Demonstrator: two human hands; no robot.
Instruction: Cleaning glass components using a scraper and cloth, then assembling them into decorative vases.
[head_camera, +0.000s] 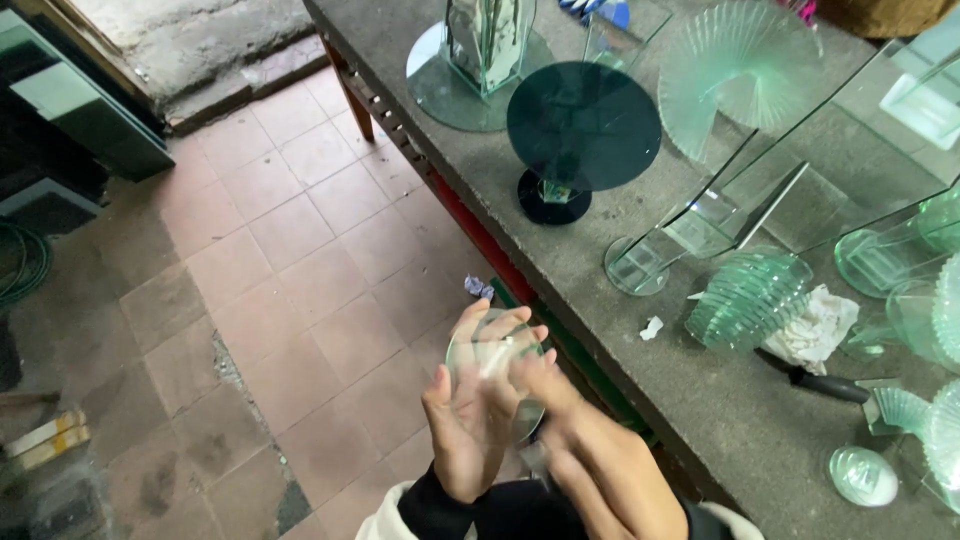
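Observation:
My left hand (468, 420) holds a clear round glass disc (480, 352) from beneath, palm up, fingers spread behind it. My right hand (575, 440) grips the disc's right edge, thumb pressed on its face. Both hands hover over the tiled floor, just left of a grey workbench (600, 300). A second piece of glass seems to lie under the disc, but I cannot tell for sure.
The workbench carries a dark round glass stand (583, 127), fanned stacks of green glass (745, 297), a spiral glass fan (735, 70), a crumpled white cloth (820, 322), a black-handled tool (815, 382) and a small oval glass piece (862, 475). Glass sheets (80, 100) lean at far left.

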